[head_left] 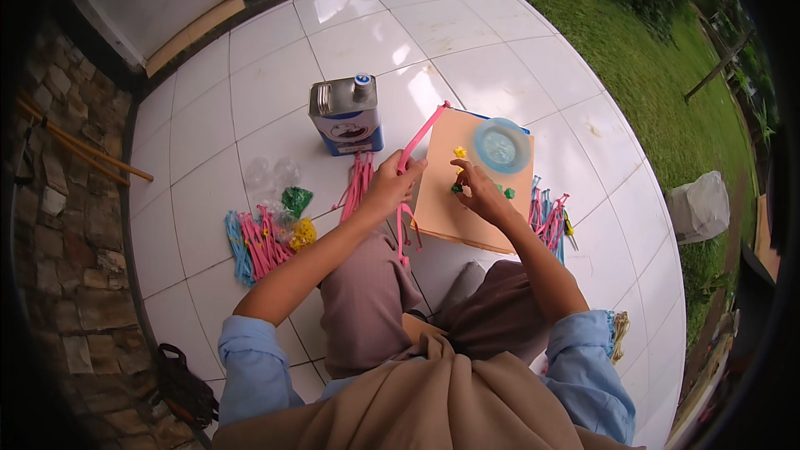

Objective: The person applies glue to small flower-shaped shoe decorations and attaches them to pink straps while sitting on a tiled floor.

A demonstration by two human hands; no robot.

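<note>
Head view: your left hand is clamping its grip on a pink strip, which is extending up toward the board's far left corner. A pink loop is hanging just below that hand; whether it is belonging to the same strip, I cannot tell. Your right hand is hovering over the board, its fingers curling around a dark green piece; whether that grip is closing on it, I cannot tell. Yellow pieces are lying just beyond those fingers, and green pieces are lying just right of the hand. A blue bowl is sitting near the board's far right corner. Right of the board, mixed strips are lying on the floor. Beyond your left forearm, pink strips are lying before a can, which is standing upright. Farther left, a pink-and-blue pile is resting beside a green heap and a yellow heap.
</note>
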